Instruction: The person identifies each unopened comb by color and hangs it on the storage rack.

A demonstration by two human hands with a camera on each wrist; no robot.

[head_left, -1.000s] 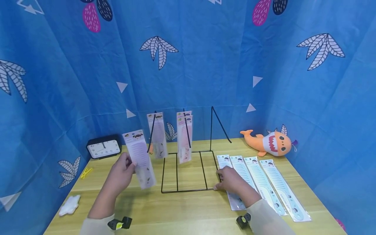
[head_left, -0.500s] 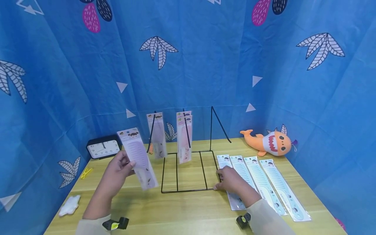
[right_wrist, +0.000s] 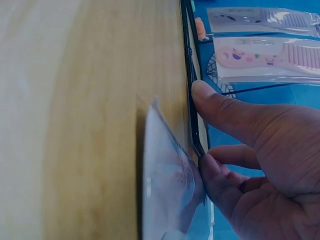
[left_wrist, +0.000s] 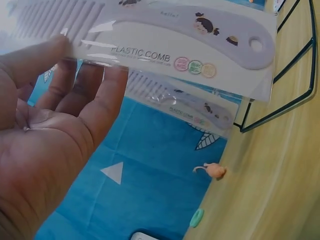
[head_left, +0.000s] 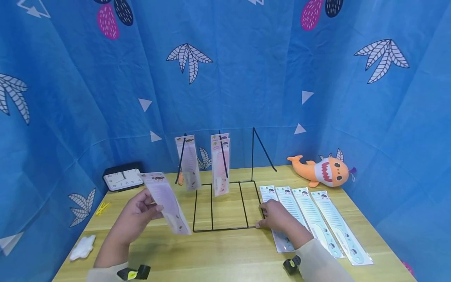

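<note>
My left hand [head_left: 135,214] pinches a purple plastic comb [head_left: 165,201] in a clear packet by its left edge, tilted above the table left of the rack. Print on the packet [left_wrist: 145,54] reads "PLASTIC COMB" in the left wrist view. My right hand [head_left: 276,215] holds the front right corner of the black wire display rack [head_left: 225,228] between thumb and fingers. On the rack's left hook hangs another purple comb [head_left: 189,164]; on the middle hook hang pink combs [head_left: 221,168], one behind the other. The right hook [head_left: 264,149] carries nothing.
Several packaged pale blue combs [head_left: 331,219] lie in a row on the right of the table, the nearest one partly under my right hand. An orange shark toy [head_left: 320,171] sits at the back right. Left are a clock [head_left: 124,178], a yellow clip [head_left: 102,208] and a white pad [head_left: 82,247].
My left hand has shifted slightly left, and the purple comb's top has tipped left and then down, leaning it further back. The right hand stays on the rack.
</note>
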